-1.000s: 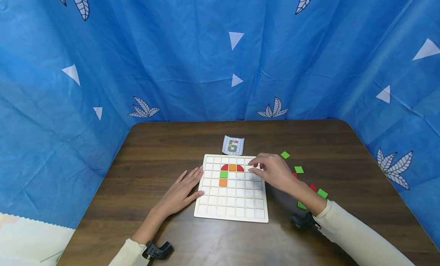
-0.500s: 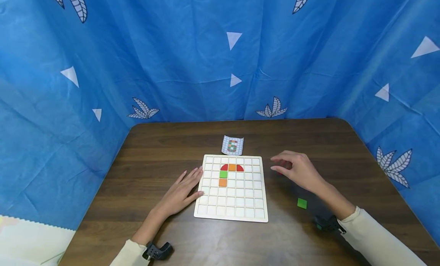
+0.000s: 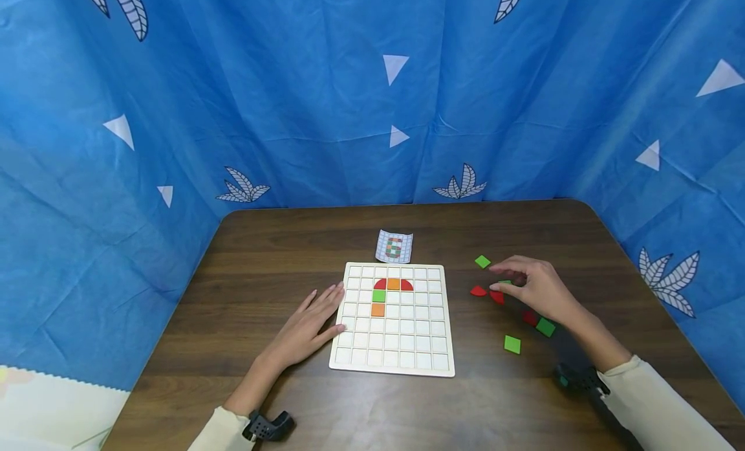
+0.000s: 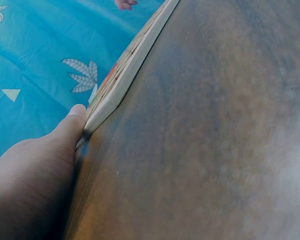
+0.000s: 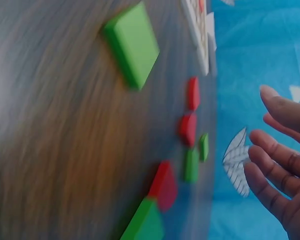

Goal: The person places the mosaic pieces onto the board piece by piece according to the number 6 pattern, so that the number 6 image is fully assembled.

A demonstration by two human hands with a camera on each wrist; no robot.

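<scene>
A white gridded board [image 3: 407,360] lies mid-table. In its upper cells sit two red rounded tiles with an orange tile [image 3: 393,284] between them, then a green tile [image 3: 379,296] and another orange tile [image 3: 377,310] down the left column. My left hand [image 3: 308,325] lies flat on the table, its fingertips and thumb touching the board's left edge. Right of the board, my right hand [image 3: 535,286] hovers over loose pieces, thumb and fingers apart with nothing between them. Just under its fingertips are red rounded tiles [image 3: 478,291] and a green square tile mostly covered.
Other loose green tiles [image 3: 512,345] and a red one [image 3: 530,318] lie nearer the right wrist. Behind the board lies a small pattern card [image 3: 394,246] showing a coloured figure on a grid. A blue curtain [image 3: 326,114] hangs past the brown table's [image 3: 279,244] far edge.
My right hand has moved right, from above the board's upper right to over the loose tiles, uncovering the red ones. The left hand and the tiles on the board stay put.
</scene>
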